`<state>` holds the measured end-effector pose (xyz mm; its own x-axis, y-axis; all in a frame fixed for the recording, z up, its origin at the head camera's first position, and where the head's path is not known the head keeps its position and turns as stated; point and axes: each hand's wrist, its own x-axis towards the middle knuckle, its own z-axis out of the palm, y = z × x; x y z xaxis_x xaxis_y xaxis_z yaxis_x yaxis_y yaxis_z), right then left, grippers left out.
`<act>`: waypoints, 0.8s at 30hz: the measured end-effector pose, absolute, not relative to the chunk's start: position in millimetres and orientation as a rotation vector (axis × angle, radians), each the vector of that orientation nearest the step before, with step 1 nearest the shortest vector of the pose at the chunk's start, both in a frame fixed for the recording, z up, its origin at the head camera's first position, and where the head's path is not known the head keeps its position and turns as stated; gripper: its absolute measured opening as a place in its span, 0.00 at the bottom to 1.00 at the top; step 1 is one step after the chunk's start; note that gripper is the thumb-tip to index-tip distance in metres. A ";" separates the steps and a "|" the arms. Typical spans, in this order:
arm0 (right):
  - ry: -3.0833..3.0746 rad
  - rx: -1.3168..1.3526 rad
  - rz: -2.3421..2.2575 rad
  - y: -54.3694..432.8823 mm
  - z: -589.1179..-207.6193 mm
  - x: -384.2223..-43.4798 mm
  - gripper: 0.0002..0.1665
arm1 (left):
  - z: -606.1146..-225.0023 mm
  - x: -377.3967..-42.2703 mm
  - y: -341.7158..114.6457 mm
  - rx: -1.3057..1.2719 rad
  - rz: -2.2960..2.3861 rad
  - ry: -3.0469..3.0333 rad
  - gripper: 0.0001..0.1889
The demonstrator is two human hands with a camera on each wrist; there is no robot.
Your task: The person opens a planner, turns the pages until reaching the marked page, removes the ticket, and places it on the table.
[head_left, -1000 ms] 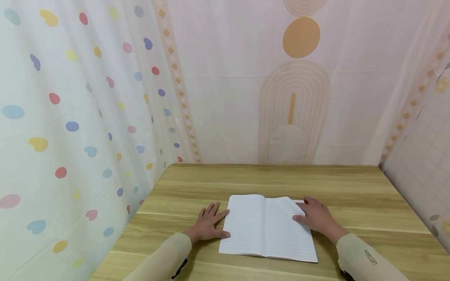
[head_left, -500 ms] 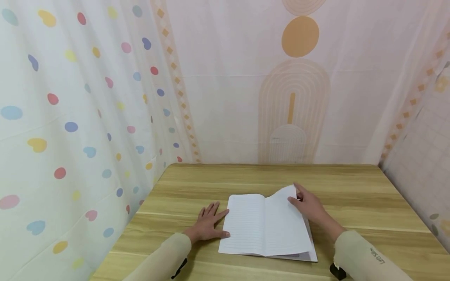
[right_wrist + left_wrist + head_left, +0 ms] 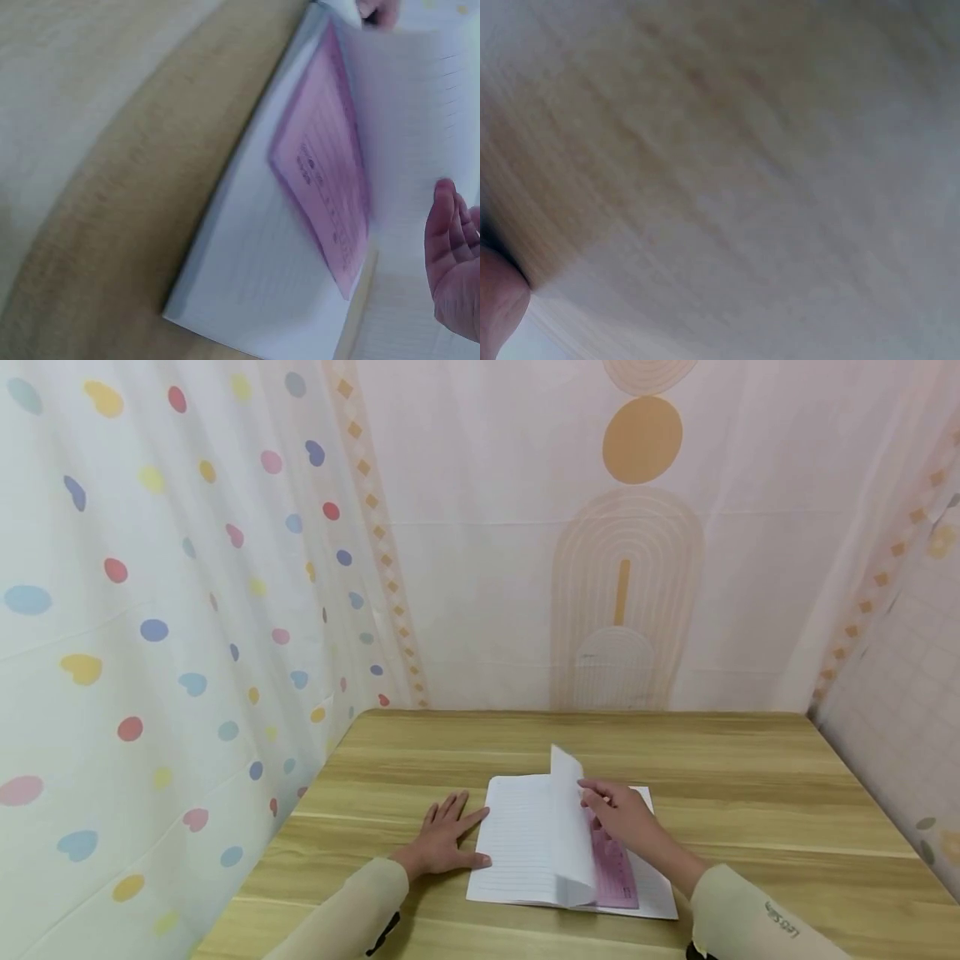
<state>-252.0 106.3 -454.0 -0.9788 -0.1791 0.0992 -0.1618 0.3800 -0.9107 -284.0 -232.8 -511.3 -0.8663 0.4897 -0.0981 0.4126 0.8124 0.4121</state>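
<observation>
An open notebook (image 3: 517, 835) with lined white pages lies on the wooden table. My left hand (image 3: 442, 843) rests spread beside it, with thumb and index fingertip on the left page's edge. At the notebook's upper middle, my right hand (image 3: 618, 814) holds the outer edge of a raised page (image 3: 567, 827), which stands nearly upright over the spine. Beneath that page a pink printed slip (image 3: 618, 868) is partly uncovered on the right side. The right wrist view shows the pink slip (image 3: 322, 157) close up, with fingers (image 3: 444, 206) against the lifted page. The left wrist view is blurred.
The wooden table (image 3: 765, 793) extends around the notebook on all sides. A pale patterned curtain (image 3: 480, 568) hangs behind its far edge. On the left is a curtain (image 3: 187, 610) with coloured dots, and another pale curtain (image 3: 915, 693) hangs at the right.
My right hand has lifted the right page from its upper corner and swung it leftward to nearly upright, exposing the pink slip. My left hand has stayed in place.
</observation>
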 end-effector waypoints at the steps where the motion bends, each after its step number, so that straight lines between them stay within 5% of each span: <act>1: 2.655 -0.345 -1.659 105.6 -455.8 -252.1 0.20 | -511.3 -284.1 -232.3 0.705 0.569 2.798 0.47; 12: 2.700 -0.843 -1.326 98.0 -468.5 -248.5 0.22 | -508.6 -282.9 -231.2 0.708 0.573 2.798 0.46; 19: 2.715 -1.047 -1.010 84.0 -470.4 -242.7 0.27 | -508.6 -281.2 -232.2 0.675 0.741 2.788 0.31; 24: 2.677 -1.077 -0.845 76.0 -473.4 -237.8 0.26 | -512.9 -281.8 -232.1 0.666 0.701 2.802 0.38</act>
<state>-237.8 76.0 -473.4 -0.7353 -0.6729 0.0808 -0.5975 0.5873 -0.5460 -281.8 -232.1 -512.9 -0.8843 0.4630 -0.0611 0.3796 0.7888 0.4834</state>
